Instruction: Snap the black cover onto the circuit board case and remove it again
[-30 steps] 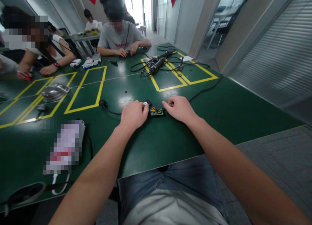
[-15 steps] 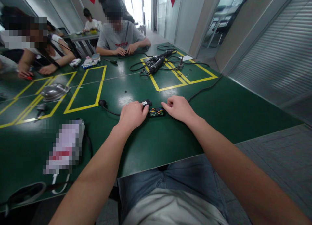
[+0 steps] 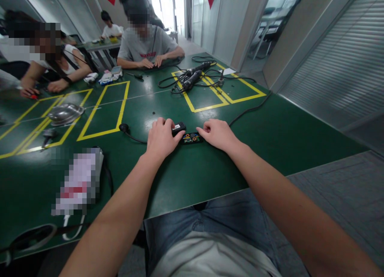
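Observation:
A small open black casing with a circuit board (image 3: 192,138) lies on the green table between my hands. Two orange-ringed parts show on the board. My left hand (image 3: 161,138) is closed around a black cover with a white label (image 3: 179,127), its thumb reaching to the casing's left end. My right hand (image 3: 219,134) has curled fingers, with the thumb and forefinger at the casing's right end; the exact contact is partly hidden. A cord with a black plug (image 3: 124,128) runs to my left hand, and a dark cable (image 3: 250,110) leads away behind my right hand.
Black corded tools (image 3: 193,78) lie tangled across yellow tape outlines at the back. A metal bowl-like part (image 3: 66,113) and a small dark part (image 3: 48,136) sit to the left. A blurred-out package (image 3: 78,181) is nearer. Two people work across the table (image 3: 315,137).
My left hand's fingers have lifted and spread slightly around the black cover, showing more of it. The right hand and the casing stay nearly in place, and the view has shifted a little.

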A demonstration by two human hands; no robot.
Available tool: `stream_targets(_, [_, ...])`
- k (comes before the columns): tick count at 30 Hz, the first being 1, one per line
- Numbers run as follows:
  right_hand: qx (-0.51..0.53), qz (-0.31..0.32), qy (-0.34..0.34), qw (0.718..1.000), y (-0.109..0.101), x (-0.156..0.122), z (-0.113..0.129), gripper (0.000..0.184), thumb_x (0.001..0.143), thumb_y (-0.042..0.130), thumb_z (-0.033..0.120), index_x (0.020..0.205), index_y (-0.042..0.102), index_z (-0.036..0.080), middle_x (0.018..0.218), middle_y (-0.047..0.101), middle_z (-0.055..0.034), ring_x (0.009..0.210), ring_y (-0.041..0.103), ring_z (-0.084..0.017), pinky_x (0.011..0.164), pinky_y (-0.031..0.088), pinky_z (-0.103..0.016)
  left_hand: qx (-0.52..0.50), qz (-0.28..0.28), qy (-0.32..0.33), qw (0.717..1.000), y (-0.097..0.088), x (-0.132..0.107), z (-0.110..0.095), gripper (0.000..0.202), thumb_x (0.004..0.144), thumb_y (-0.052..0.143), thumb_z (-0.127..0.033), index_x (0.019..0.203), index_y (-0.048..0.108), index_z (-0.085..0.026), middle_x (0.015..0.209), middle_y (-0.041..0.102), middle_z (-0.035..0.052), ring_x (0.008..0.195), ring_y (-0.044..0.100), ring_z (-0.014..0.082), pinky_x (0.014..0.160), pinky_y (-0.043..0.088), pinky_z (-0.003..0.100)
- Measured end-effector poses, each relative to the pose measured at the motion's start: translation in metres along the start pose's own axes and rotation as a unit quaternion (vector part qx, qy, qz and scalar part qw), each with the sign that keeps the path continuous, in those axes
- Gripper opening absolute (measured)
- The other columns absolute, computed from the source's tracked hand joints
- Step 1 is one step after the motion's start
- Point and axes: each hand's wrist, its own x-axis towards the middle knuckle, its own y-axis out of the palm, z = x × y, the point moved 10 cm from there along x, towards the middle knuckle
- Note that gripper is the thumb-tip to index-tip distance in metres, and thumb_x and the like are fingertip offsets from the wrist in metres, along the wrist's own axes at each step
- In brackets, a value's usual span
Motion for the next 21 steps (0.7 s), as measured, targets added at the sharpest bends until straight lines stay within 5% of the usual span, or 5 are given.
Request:
stream_targets(8, [0.050, -0.012, -0.010, 0.999, -0.003, 0.002, -0.005, 0.042, 0.110, 0.055, 0.042, 0.072, 0.059, 0.024, 0.084, 0.072, -0.0070, 0.078, 0.058, -0.023, 0.074, 0.035, -0.037, -0.140, 0.008, -0.012, 0.990, 0.012, 0.012, 0.022, 0.038, 0.104, 0.069, -0.027, 0.142, 0.075, -0.021, 0.141, 0.080, 0.0151, 0.129, 0.071, 0.0355, 0.116, 0.053, 0.052])
stream_targets(12, [0.061, -0.019, -0.008, 0.998, -0.006, 0.002, -0.005, 0.046, 0.114, 0.047, 0.042, 0.073, 0.058, 0.024, 0.084, 0.073, -0.0076, 0.079, 0.058, -0.023, 0.073, 0.033, -0.037, -0.175, -0.018, 0.073, 0.982, 0.000, 0.009, 0.003, 0.039, 0.106, 0.068, -0.028, 0.143, 0.077, -0.019, 0.142, 0.079, 0.0141, 0.131, 0.070, 0.0320, 0.117, 0.054, 0.049])
stream_targets(16, [0.058, -0.006, 0.003, 0.998, -0.004, 0.001, -0.004, 0.047, 0.114, 0.049, 0.046, 0.074, 0.062, 0.024, 0.085, 0.075, -0.0068, 0.081, 0.060, -0.024, 0.074, 0.033, -0.037, -0.191, 0.076, 0.200, 0.958, 0.011, -0.003, -0.029, 0.039, 0.105, 0.070, -0.029, 0.143, 0.079, -0.020, 0.139, 0.079, 0.0130, 0.128, 0.071, 0.0297, 0.119, 0.053, 0.047])
stream_targets(21, [0.010, -0.005, 0.000, 1.000, -0.001, 0.000, 0.002, 0.043, 0.108, 0.063, 0.047, 0.073, 0.065, 0.023, 0.085, 0.074, -0.0062, 0.087, 0.063, -0.025, 0.079, 0.031, -0.037, -0.160, 0.085, 0.226, 0.957, 0.016, -0.006, -0.035, 0.040, 0.107, 0.069, -0.033, 0.144, 0.079, -0.020, 0.138, 0.080, 0.0133, 0.128, 0.071, 0.0315, 0.121, 0.051, 0.051])
